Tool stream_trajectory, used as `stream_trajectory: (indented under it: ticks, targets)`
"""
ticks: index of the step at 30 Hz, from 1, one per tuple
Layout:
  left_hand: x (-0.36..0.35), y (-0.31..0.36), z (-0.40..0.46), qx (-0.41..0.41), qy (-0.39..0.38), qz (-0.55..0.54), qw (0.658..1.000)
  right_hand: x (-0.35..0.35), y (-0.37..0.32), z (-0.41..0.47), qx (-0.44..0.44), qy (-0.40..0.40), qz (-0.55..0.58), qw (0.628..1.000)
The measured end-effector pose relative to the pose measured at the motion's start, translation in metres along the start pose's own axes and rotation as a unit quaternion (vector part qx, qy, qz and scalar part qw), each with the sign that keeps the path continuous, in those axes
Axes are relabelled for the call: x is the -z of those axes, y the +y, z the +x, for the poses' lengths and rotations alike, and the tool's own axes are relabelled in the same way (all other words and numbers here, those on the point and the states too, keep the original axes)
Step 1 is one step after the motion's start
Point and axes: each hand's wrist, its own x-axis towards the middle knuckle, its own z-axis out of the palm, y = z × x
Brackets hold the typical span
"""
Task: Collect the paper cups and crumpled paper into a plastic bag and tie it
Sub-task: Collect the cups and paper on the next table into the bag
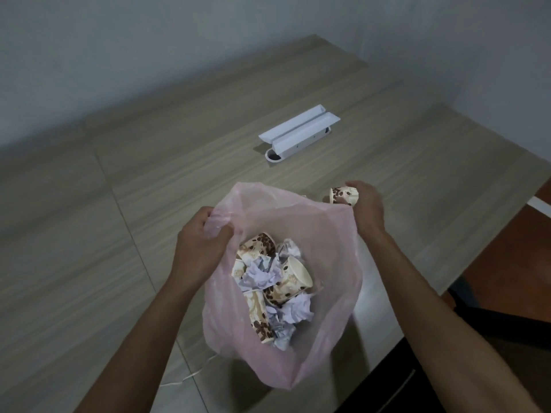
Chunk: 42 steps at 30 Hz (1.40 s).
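Two hands at work: the left hand [205,234] pinches the near-left rim of the pink plastic bag [322,234], holding its mouth wide so things can drop in. On the right, the right hand [365,204] curls round a paper cup [343,195] just beyond the bag's far rim, seemingly the last one outside. Inside lie more cups [293,278] and crumpled paper [262,274]. Farther off on the worktop [149,189] sits a white cable port [298,131]. Tying comes later, I'd judge.
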Motion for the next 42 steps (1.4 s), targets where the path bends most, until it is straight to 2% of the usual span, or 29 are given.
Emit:
stream_trajectory:
  ticks: [4,7,15,18,20,23,25,27,30,34,36,37,38,40,41,42]
  targets:
    - [-0.003,-0.002,0.007,-0.01,-0.006,-0.003,1.0,-0.002,0.013,0.034,-0.009,-0.119,-0.192,0.974]
    - [-0.002,-0.005,0.011,-0.004,-0.012,-0.008,1.0,0.001,0.021,0.051,-0.029,-0.168,-0.242,0.955]
    - [0.003,-0.014,0.016,0.002,-0.008,-0.011,1.0,-0.014,0.034,0.012,-0.049,-0.111,-0.183,0.976]
    - [0.002,-0.015,0.015,0.01,-0.003,-0.013,1.0,-0.013,0.031,-0.009,-0.073,-0.12,-0.107,0.984]
    - [0.001,-0.015,0.013,0.017,0.001,-0.02,1.0,-0.006,0.019,-0.025,-0.111,-0.079,-0.023,0.99]
    - [0.0,-0.013,0.01,0.026,0.004,-0.022,0.999,0.018,-0.003,-0.05,-0.172,0.055,0.122,0.976]
    - [0.0,-0.012,0.007,0.032,0.008,-0.019,0.999,0.041,-0.027,-0.074,-0.149,0.138,0.188,0.961]
    - [0.0,-0.011,0.004,0.039,0.009,-0.019,0.999,0.059,-0.054,-0.101,-0.093,0.17,0.232,0.953]
    - [0.001,-0.01,-0.002,0.042,0.006,-0.019,0.999,0.068,-0.092,-0.139,-0.01,0.095,0.213,0.972]
    - [0.008,-0.01,-0.011,0.043,0.009,-0.02,0.999,0.039,-0.109,-0.163,0.05,-0.03,0.097,0.994]
    - [0.012,-0.011,-0.014,0.044,0.014,-0.032,0.998,0.026,-0.106,-0.168,0.078,-0.107,0.014,0.991]
    - [0.014,-0.012,-0.015,0.046,0.016,-0.033,0.998,0.024,-0.104,-0.172,0.098,-0.12,-0.009,0.988]
    - [0.016,-0.012,-0.017,0.049,0.016,-0.034,0.998,0.025,-0.104,-0.177,0.121,-0.096,-0.016,0.988]
    - [0.019,-0.012,-0.02,0.051,0.017,-0.036,0.998,0.029,-0.096,-0.185,0.152,0.05,-0.038,0.986]
    - [0.02,-0.012,-0.021,0.05,0.02,-0.035,0.998,0.031,-0.088,-0.188,0.132,0.11,-0.071,0.983]
    - [0.021,-0.012,-0.022,0.05,0.023,-0.035,0.998,0.034,-0.08,-0.19,0.089,0.136,-0.112,0.98]
